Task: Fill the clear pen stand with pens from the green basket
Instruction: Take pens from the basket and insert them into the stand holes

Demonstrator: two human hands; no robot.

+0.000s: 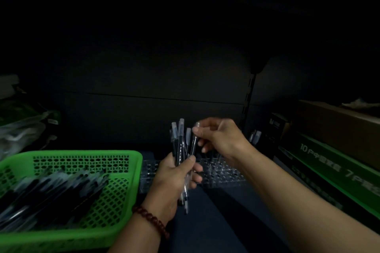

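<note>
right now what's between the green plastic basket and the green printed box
The clear perforated plastic pen stand, partly hidden by the left hand gripping black pens; head view.

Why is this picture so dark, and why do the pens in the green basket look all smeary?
Head view: little light, so the upper half is nearly black; the left hand, right hand and green basket show best. Head view: the basket pens blur into streaks and the green box has soft lettering; the wide lens curves the basket's rim.
</note>
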